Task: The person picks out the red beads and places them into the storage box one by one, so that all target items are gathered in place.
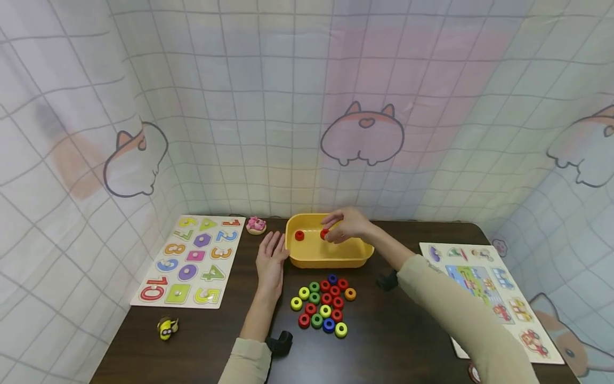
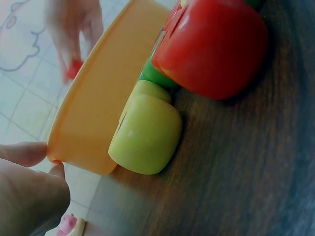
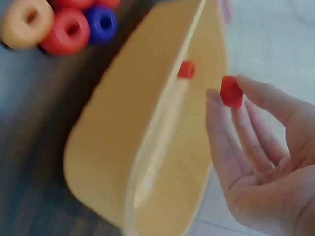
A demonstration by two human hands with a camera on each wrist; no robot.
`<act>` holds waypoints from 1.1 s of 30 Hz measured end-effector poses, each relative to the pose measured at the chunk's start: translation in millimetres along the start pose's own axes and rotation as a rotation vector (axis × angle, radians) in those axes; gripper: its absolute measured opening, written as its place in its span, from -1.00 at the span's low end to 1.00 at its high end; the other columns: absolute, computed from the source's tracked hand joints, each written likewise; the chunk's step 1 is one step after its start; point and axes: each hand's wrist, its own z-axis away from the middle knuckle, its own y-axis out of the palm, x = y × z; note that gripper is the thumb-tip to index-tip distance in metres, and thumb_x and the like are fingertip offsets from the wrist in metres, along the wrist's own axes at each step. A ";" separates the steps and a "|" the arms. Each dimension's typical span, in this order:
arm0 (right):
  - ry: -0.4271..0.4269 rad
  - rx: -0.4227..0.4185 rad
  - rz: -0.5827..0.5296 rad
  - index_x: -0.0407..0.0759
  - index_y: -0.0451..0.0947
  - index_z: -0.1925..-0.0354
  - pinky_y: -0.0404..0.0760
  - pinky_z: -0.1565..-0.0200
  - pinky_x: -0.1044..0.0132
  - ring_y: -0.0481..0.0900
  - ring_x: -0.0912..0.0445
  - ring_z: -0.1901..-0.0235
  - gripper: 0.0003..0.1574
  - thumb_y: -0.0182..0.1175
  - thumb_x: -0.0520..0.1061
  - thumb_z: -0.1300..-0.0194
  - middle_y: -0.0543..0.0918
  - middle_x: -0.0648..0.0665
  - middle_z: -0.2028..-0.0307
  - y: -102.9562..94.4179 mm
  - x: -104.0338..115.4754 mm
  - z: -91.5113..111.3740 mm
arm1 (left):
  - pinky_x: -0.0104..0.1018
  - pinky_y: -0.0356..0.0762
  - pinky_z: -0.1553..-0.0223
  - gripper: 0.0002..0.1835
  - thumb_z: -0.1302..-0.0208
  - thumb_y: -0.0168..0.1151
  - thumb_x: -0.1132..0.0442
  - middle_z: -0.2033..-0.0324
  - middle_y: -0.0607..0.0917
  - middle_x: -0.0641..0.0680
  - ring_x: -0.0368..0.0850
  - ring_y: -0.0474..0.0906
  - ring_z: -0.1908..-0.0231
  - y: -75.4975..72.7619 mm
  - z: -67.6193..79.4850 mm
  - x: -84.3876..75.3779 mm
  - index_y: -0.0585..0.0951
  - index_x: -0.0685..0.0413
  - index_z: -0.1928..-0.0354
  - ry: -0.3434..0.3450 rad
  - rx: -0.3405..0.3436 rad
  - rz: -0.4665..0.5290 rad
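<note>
A yellow plastic bin (image 1: 331, 263) stands at the back of the table. Over its inside, my right hand (image 1: 349, 224) pinches a red ring bead (image 3: 231, 92) between thumb and fingertips. Another red ring bead (image 1: 299, 235) lies on the bin's floor, toward the left end. My left hand (image 1: 271, 266) rests beside the bin's left end, fingers stretched forward, with its thumb side against the bin wall. In front of the bin lies a loose cluster of ring beads (image 1: 326, 298) in red, yellow, green, blue and orange.
A number puzzle board (image 1: 195, 256) lies at the left and a picture puzzle board (image 1: 508, 290) at the right. A pink figurine (image 1: 256, 224) stands behind the left hand, and a small yellow toy (image 1: 166, 328) sits nearer the left edge. A gridded curtain (image 1: 268, 133) surrounds the table.
</note>
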 end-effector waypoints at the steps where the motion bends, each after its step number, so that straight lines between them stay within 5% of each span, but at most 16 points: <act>1: 0.004 0.004 -0.014 -0.37 0.51 -0.14 0.64 0.07 -0.14 0.72 -0.18 0.21 -0.37 0.41 -0.35 -0.07 0.63 -0.34 -0.01 0.8 -2.1 -9.2 | -0.03 0.15 -0.39 -0.23 -0.22 0.01 0.71 -0.45 0.18 0.26 0.07 0.23 -0.40 -0.4 0.0 2.6 0.18 0.06 -0.43 0.004 -0.004 -0.006; 8: 0.061 -0.049 -0.071 -0.42 0.55 -0.08 0.66 0.11 -0.10 0.74 -0.16 0.26 -0.42 0.40 -0.44 -0.04 0.66 -0.37 0.01 16.7 -31.1 -59.6 | -0.09 0.26 -0.35 -0.23 -0.20 0.04 0.70 -0.42 0.24 0.22 0.03 0.27 -0.38 -1.3 4.4 17.5 0.20 0.03 -0.42 0.014 -0.024 -0.055; 15: 0.073 -0.111 0.012 -0.35 0.63 0.02 0.72 0.22 0.03 0.75 -0.11 0.33 -0.51 0.43 -0.43 0.00 0.73 -0.28 0.12 37.1 -45.6 -70.4 | -0.10 0.26 -0.35 -0.25 -0.23 0.03 0.69 -0.43 0.23 0.22 -0.03 0.30 -0.36 1.9 6.3 20.0 0.21 0.00 -0.41 0.003 -0.020 -0.051; 24: 0.015 -0.113 -0.008 -0.43 0.56 -0.04 0.71 0.21 -0.01 0.74 -0.16 0.29 -0.48 0.36 -0.47 -0.05 0.65 -0.37 -0.01 33.1 -39.7 -52.0 | -0.03 0.14 -0.40 -0.23 -0.20 0.00 0.73 -0.42 0.22 0.23 0.07 0.20 -0.41 4.9 7.7 7.0 0.16 0.12 -0.43 -0.020 0.011 -0.007; 33: -0.080 -0.036 0.026 -0.33 0.62 0.00 0.70 0.17 -0.02 0.74 -0.11 0.22 -0.56 0.41 -0.29 -0.12 0.71 -0.28 0.09 10.9 10.1 11.1 | -0.02 0.13 -0.40 -0.24 -0.21 -0.02 0.74 -0.42 0.21 0.23 0.09 0.15 -0.43 4.5 2.0 -5.9 0.15 0.16 -0.43 -0.010 0.011 0.002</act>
